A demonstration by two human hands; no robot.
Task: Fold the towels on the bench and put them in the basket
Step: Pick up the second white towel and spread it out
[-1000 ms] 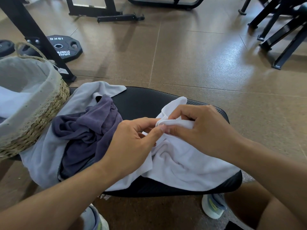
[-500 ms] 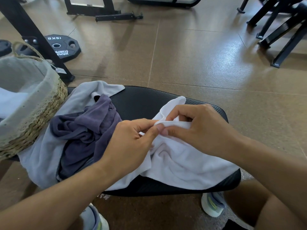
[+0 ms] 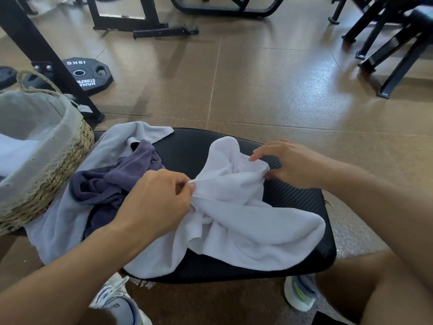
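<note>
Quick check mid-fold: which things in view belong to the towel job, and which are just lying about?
Job: white towel, pinched by left hand and right hand; purple towel; grey towel; bench; basket.
Lying about: weight plate; black equipment frames.

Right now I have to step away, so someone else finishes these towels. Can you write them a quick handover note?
Left hand pinches one end of the white towel's edge; right hand pinches the other end, the edge stretched between them.
The white towel lies crumpled on the black bench, unfolded.
The purple towel lies bunched on the grey towel, beside the basket.
Done: something white already in the basket.
Left: fold all three towels and put them in.
</note>
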